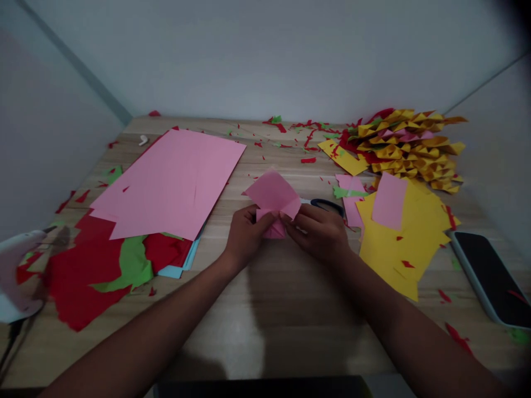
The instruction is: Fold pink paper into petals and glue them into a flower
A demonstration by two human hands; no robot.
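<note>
A small piece of pink paper point(272, 190), partly folded, is held up over the middle of the table between both hands. My left hand point(244, 235) pinches its lower left part, thumb on top. On the other side, the fingers of my right hand point(321, 229) are closed on its lower right edge. The thumbs nearly meet at the fold, and fingertips hide part of the paper. Just behind my right hand lie scissors point(327, 205) with dark handles, their blades partly covered.
Pink sheets point(178, 182) lie over red paper point(89, 276) at left, near a white glue gun point(19, 276). At right are yellow sheets point(398, 257), a phone point(492, 276) and a pile of folded yellow pieces point(410, 149). Red and green scraps litter the wooden table point(232, 342).
</note>
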